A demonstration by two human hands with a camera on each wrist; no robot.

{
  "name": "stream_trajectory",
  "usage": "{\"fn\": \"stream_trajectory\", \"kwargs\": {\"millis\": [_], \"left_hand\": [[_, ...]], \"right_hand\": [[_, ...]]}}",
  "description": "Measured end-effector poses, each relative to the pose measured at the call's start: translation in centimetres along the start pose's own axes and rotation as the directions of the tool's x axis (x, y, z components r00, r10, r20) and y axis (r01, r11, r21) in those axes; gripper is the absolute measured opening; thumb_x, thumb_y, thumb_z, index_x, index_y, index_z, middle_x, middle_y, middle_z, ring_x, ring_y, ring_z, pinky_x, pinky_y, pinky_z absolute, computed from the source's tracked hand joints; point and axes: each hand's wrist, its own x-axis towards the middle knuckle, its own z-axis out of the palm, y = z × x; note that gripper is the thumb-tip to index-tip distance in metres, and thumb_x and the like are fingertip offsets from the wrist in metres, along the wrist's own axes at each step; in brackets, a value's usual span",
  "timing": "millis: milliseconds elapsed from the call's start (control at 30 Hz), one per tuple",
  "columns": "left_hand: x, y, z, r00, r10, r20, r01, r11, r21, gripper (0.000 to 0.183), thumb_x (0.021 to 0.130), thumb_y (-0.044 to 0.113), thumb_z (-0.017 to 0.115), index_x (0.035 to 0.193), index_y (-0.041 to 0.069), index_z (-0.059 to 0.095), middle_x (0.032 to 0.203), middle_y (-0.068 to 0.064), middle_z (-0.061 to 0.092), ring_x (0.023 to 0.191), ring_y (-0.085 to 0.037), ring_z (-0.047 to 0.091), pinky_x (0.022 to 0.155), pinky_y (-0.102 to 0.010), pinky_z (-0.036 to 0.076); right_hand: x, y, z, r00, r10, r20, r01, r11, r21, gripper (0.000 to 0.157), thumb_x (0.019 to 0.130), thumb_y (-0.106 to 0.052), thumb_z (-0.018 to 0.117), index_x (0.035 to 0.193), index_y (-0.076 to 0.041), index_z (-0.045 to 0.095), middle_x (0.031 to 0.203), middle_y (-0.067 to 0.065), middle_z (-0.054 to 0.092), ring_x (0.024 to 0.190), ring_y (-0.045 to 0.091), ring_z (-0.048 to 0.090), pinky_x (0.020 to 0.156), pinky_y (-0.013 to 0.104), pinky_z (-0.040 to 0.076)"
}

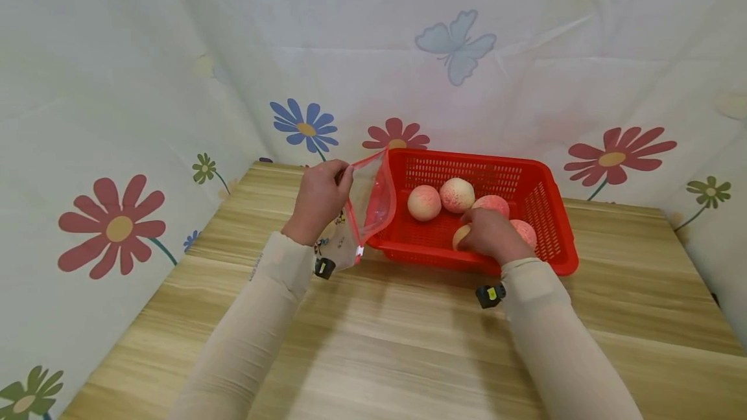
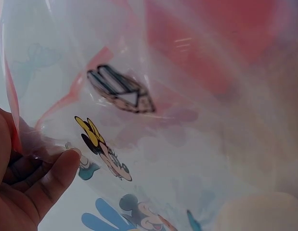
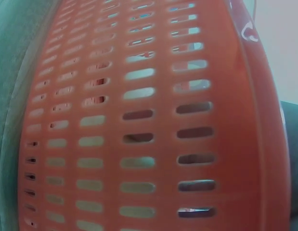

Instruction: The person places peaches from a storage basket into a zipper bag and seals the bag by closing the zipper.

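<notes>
My left hand (image 1: 322,198) pinches the rim of a clear zip bag (image 2: 153,159) with a pink-red edge and cartoon prints. The bag's mouth gapes toward the red basket (image 1: 417,250), overlapping its left end in the head view. Inside the basket, my right hand (image 1: 495,233) has its fingers curled round a cream-and-pink peach (image 1: 460,236), which it partly covers. Other peaches lie beside it: one on the left (image 1: 424,203), a paler one (image 1: 458,195), and more around the hand. In the right wrist view, the slotted basket wall (image 3: 163,125) hides most of that hand.
The basket stands on a wood-grain table (image 1: 373,355), near its back edge. Behind and to the left hangs a pale curtain (image 1: 350,11) printed with flowers and a butterfly. A pale rounded shape (image 2: 259,214) fills the lower right corner of the left wrist view.
</notes>
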Motion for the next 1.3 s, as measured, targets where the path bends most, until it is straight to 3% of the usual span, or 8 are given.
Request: {"fn": "stream_trajectory", "kwargs": {"millis": [333,567,867,1167,1300], "left_hand": [[0.0,-0.1,0.0,1.0,-0.006,0.016,0.006,1.0,-0.009,0.023,0.096,0.02,0.059,0.1,0.001,0.072,0.076,-0.01,0.068,0.063,-0.021,0.056,0.061,-0.032,0.054],[-0.1,0.0,0.0,0.999,-0.021,0.029,0.021,1.0,0.002,0.026,0.097,0.024,0.058,0.101,0.002,0.071,0.077,-0.009,0.068,0.064,-0.02,0.056,0.062,-0.031,0.054],[-0.1,0.0,0.1,1.0,-0.011,0.024,0.011,1.0,-0.001,0.027,0.097,0.024,0.057,0.101,0.001,0.071,0.076,-0.009,0.068,0.063,-0.02,0.056,0.062,-0.031,0.054],[-0.1,0.2,-0.1,1.0,-0.014,0.027,0.015,1.0,-0.008,0.025,0.097,0.023,0.058,0.101,0.002,0.072,0.078,-0.01,0.069,0.063,-0.02,0.057,0.062,-0.032,0.055],[-0.1,0.3,-0.1,1.0,-0.012,0.028,0.012,1.0,-0.008,0.026,0.097,0.023,0.058,0.101,0.001,0.072,0.08,-0.011,0.07,0.064,-0.02,0.058,0.064,-0.032,0.056]], "right_hand": [[0.2,-0.1,0.0,0.999,-0.029,-0.018,0.029,0.999,-0.019,0.048,0.078,-0.017,0.074,0.122,-0.006,0.061,0.087,0.007,0.067,0.074,0.022,0.056,0.062,0.028,0.045],[0.2,-1.0,-0.4,0.997,-0.034,-0.064,0.034,0.999,0.0,0.068,0.081,-0.027,0.075,0.14,-0.006,0.049,0.113,0.012,0.068,0.088,0.025,0.056,0.074,0.031,0.049],[-0.6,-2.3,-0.9,0.985,-0.088,-0.147,0.096,0.994,0.045,0.066,0.082,-0.036,0.075,0.137,-0.009,0.052,0.126,0.014,0.063,0.101,0.029,0.058,0.091,0.044,0.05],[-0.9,-3.5,-1.1,0.97,-0.065,-0.234,0.104,0.982,0.157,0.06,0.08,-0.049,0.074,0.129,-0.021,0.056,0.125,0.008,0.062,0.107,0.028,0.055,0.084,0.04,0.054],[-1.1,-4.1,-1.1,0.964,-0.059,-0.259,0.113,0.973,0.199,0.06,0.079,-0.05,0.074,0.128,-0.02,0.057,0.125,0.006,0.062,0.109,0.028,0.055,0.083,0.04,0.056]]}}
